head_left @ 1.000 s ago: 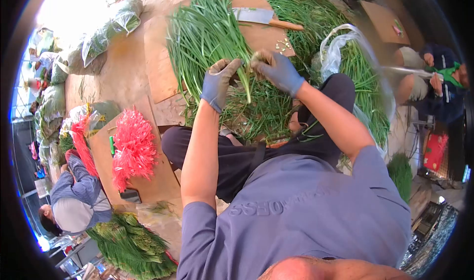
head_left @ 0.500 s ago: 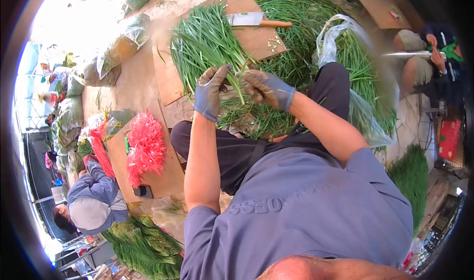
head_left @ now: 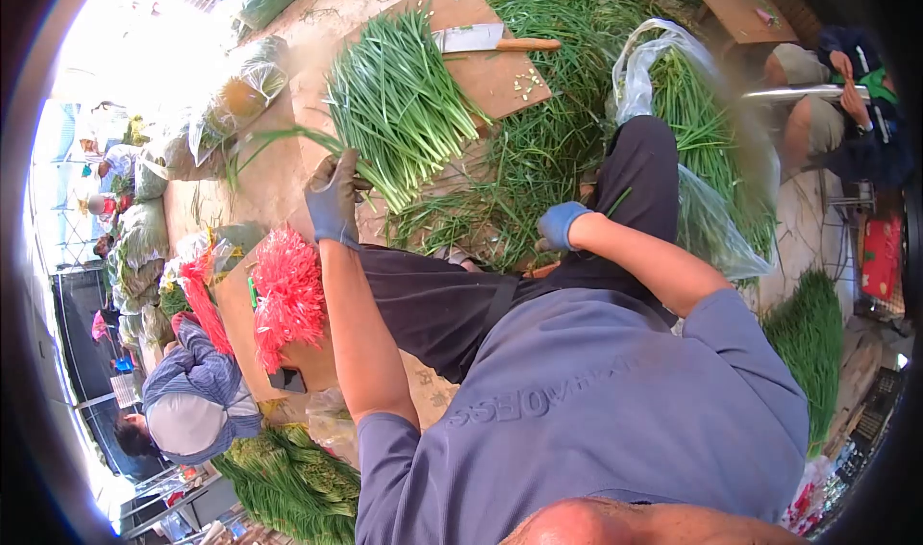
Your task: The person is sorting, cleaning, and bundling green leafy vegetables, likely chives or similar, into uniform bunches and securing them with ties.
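Observation:
Gloved in grey and blue, my left hand is closed round a few long green stalks, whose leaves trail to the left. Beside it, a thick bundle of green stalks lies on a brown board. A cleaver with a wooden handle rests at the top of that bundle. My right hand, also gloved, is near my raised knee, above loose green stalks; its fingers are mostly hidden, and no held object shows.
Red plastic strips lie on another board left of my knee. A clear bag of greens stands at the right. A person sits at the lower left; another person is at the upper right. More greens lie below.
My hands have moved apart. The left went left with some stalks; the right drew down and back towards my knee. The view has shifted slightly.

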A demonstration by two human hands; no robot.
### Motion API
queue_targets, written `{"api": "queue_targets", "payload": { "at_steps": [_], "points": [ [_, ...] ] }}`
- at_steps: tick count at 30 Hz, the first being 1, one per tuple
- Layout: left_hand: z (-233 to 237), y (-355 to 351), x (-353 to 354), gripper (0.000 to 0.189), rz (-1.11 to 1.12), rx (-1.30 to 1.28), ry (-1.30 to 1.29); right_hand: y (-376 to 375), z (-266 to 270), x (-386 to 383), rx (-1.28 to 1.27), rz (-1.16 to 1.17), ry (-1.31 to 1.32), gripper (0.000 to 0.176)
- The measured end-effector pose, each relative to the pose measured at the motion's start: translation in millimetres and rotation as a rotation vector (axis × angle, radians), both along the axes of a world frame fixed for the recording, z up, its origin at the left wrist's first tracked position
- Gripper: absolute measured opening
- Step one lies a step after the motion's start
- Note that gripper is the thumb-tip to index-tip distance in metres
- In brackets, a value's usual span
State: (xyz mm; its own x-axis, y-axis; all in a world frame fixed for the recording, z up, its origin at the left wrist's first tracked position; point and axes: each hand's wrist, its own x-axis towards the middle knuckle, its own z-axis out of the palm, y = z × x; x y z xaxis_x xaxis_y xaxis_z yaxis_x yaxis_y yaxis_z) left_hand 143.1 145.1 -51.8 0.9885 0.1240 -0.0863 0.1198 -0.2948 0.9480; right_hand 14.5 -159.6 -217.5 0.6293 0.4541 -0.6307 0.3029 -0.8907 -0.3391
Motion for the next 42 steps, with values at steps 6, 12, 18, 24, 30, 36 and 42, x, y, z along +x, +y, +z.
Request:
{"api": "queue_targets", "payload": {
  "at_steps": [6, 12, 18, 24, 30, 36, 42],
  "points": [
    [-88.5, 21.2, 70.5, 0.043, -0.044, 0.477, 0.078, 17.9, 38.1, 68.1, 0.488, -0.468, -0.562, 0.041],
    [-70.6, -24.6, 69.6, 0.052, 0.007, 0.809, 0.063, 39.7, 58.5, 167.7, 0.391, -0.602, -0.479, 0.050],
    [-102.0, -50.2, 113.1, 0.033, -0.371, 0.859, -0.676, 66.4, 25.1, 193.9, 0.460, -0.691, -0.477, 0.038],
    [-150.1, -72.0, 173.4, 0.046, -0.636, 0.954, -0.703, 61.5, 9.4, 180.0, 0.799, -0.852, -0.605, 0.036],
    [-165.1, -64.0, 180.7, 0.049, -0.643, 0.793, -0.637, 66.2, 18.9, 182.1, 0.495, -0.657, -0.875, 0.035],
    [-164.6, -66.3, 176.4, 0.055, -0.635, 0.855, -0.619, 64.3, -7.8, 192.7, 0.747, -0.853, -0.543, 0.027],
    [-169.5, -59.9, 178.8, 0.056, -0.649, 0.854, -0.643, -4.1, 47.5, 95.2, 0.577, -0.061, 0.073, 0.022]
  ]
}}
